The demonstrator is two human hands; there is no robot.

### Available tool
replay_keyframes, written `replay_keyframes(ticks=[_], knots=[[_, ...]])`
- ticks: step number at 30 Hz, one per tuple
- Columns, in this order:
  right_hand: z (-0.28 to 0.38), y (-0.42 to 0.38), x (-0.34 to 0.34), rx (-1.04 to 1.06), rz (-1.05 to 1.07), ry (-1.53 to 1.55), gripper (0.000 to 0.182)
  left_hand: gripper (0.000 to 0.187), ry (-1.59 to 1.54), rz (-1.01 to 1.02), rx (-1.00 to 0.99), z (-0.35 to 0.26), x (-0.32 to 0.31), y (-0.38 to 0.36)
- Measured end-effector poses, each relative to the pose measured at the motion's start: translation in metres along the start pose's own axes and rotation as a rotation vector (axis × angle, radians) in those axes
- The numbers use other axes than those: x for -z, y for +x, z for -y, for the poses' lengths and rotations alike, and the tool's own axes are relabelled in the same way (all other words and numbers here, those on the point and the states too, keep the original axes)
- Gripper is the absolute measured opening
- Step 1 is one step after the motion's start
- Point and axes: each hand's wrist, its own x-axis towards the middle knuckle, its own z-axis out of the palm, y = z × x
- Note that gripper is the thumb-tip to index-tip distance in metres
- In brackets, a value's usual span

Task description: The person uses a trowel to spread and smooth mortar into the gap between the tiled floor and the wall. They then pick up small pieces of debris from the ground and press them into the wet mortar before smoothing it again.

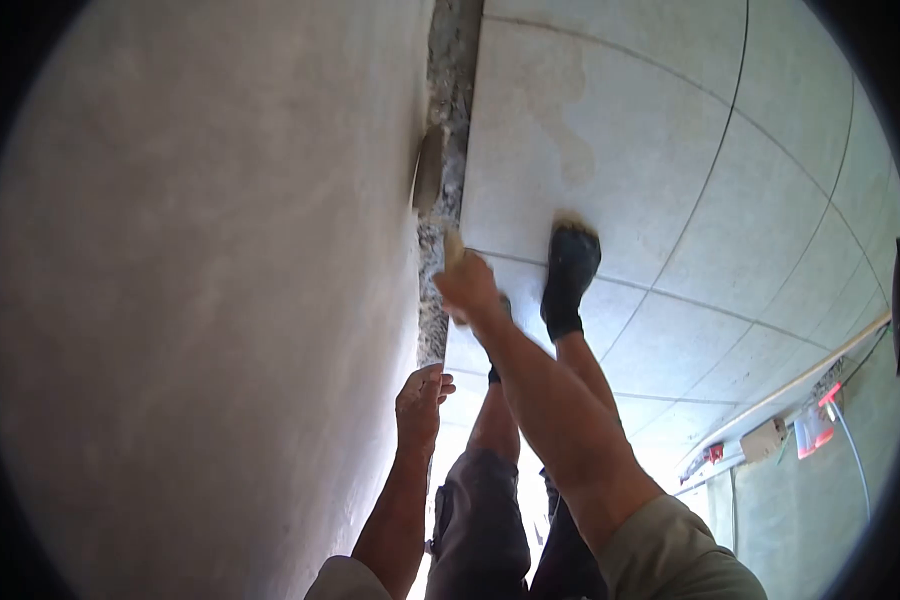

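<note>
My right hand (468, 287) is closed around the pale yellow handle (454, 247) of what looks like a trowel. Just beyond it, a grey-brown blade (428, 170) lies against the foot of the plastered wall (200, 280), over a rough gap (453, 90) between wall and floor tiles. Motion blurs the join between handle and blade. My left hand (420, 405) is beside the wall near the closer end of the gap, its fingers partly bent and apart, with nothing visible in them.
Large pale floor tiles (620, 130) spread to the right of the gap. My dark shoe (572, 265) stands on them, with the other foot partly behind my right arm. Along the far right wall are a long wooden strip (790, 375), a pale box (763, 440) and a red-and-clear item (815, 430).
</note>
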Motion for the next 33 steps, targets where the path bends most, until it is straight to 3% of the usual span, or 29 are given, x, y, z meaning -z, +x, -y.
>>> replay_keyframes(ticks=[1,2,5,7,9,10,11,14,16,17,19,24,29,31,33], knots=[[-0.029,-0.015,-0.009,-0.039,0.084,-0.121,0.043,0.036,0.043,-0.002,-0.005,0.013,0.003,-0.002],[-0.062,-0.018,-0.022,0.101,0.157,-0.251,0.043,0.036,0.030,0.000,-0.021,0.016,0.005,0.001],[-0.065,-0.042,0.002,-0.026,0.124,-0.295,0.043,0.036,0.018,-0.008,0.030,0.024,0.008,-0.004],[-0.043,-0.050,0.028,0.194,0.119,-0.430,0.045,0.036,0.034,0.034,-0.002,0.019,0.007,-0.007],[-0.036,-0.030,0.029,0.231,-0.113,-0.263,0.046,0.035,0.053,0.074,-0.055,0.015,0.009,-0.005],[-0.012,-0.025,0.038,0.114,-0.072,0.012,0.039,0.035,0.059,0.067,-0.049,0.015,0.010,-0.004],[0.003,-0.012,0.041,0.162,-0.048,0.245,0.033,0.035,0.068,0.066,-0.068,0.010,0.013,-0.004],[0.013,0.014,0.014,0.115,0.024,0.257,0.029,0.034,0.063,0.044,-0.092,0.023,0.026,0.000],[-0.019,-0.009,-0.021,0.141,-0.010,0.227,0.030,0.033,0.024,-0.010,-0.090,0.035,0.036,0.000],[-0.050,-0.009,-0.047,0.129,-0.038,-0.042,0.034,0.032,0.040,-0.025,-0.067,0.042,0.039,0.000],[-0.098,-0.045,-0.078,-0.038,0.035,-0.108,0.042,0.032,0.060,-0.015,-0.058,0.060,0.042,-0.001],[-0.160,-0.073,-0.085,-0.149,0.188,-0.068,0.039,0.034,0.041,0.000,-0.081,0.080,0.048,0.001],[-0.109,-0.083,-0.030,0.077,0.035,-0.235,0.036,0.035,0.082,0.022,-0.203,0.057,0.044,0.010],[-0.097,-0.072,-0.024,0.085,0.020,0.035,0.035,0.034,0.087,0.037,-0.248,0.049,0.043,0.003],[-0.089,-0.059,-0.030,0.071,0.031,-0.010,0.035,0.034,0.093,0.042,-0.294,0.055,0.047,0.005]])
